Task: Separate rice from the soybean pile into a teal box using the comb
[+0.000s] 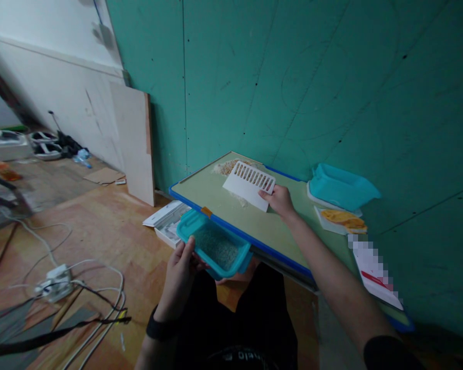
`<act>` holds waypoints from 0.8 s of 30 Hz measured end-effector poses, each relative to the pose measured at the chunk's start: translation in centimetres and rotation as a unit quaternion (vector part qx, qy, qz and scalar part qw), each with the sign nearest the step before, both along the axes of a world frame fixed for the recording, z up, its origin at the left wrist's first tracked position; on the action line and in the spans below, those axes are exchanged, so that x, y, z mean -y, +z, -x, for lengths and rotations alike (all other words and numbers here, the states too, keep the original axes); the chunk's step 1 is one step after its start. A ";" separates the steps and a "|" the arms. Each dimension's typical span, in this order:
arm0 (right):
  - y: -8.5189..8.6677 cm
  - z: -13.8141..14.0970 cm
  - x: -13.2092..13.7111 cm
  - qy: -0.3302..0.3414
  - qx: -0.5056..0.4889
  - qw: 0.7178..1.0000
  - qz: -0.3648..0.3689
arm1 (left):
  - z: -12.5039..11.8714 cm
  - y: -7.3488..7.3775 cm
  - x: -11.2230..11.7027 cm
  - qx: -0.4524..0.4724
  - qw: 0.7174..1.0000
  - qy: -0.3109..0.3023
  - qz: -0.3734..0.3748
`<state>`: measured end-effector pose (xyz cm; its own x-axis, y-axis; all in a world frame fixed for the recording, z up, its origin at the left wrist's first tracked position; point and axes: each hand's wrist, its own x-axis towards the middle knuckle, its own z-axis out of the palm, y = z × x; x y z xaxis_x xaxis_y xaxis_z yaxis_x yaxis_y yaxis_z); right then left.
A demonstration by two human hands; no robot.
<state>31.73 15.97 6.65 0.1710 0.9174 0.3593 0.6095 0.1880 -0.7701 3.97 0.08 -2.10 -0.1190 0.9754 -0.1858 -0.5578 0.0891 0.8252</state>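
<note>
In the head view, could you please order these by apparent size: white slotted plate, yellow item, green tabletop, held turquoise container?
1. Green tabletop
2. Held turquoise container
3. White slotted plate
4. Yellow item
The container's nearness probably enlarges it.

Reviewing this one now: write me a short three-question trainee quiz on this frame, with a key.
1. What is the right hand holding?
a) a yellow cloth
b) a white slotted plate
c) a power strip

2. True or false: the turquoise tub in the left hand is upside down.

3. Fill in the colour: the tabletop has ____ edging along its near side.

Key: 1. b. 2. False; its open top faces up, showing greyish granules inside. 3. Blue.
</note>
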 end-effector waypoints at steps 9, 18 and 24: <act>-0.5 1.5 1.1 0.086 -0.174 0.977 0.083 | -0.1 0.4 0.0 0.000 1.000 0.002 0.010; 0.3 3.7 4.0 0.128 -0.245 0.941 0.196 | 0.0 0.5 0.3 0.003 1.000 -0.001 0.013; 0.0 4.0 4.7 0.169 -0.244 0.933 0.203 | 0.0 0.7 0.4 -0.001 1.000 0.004 0.009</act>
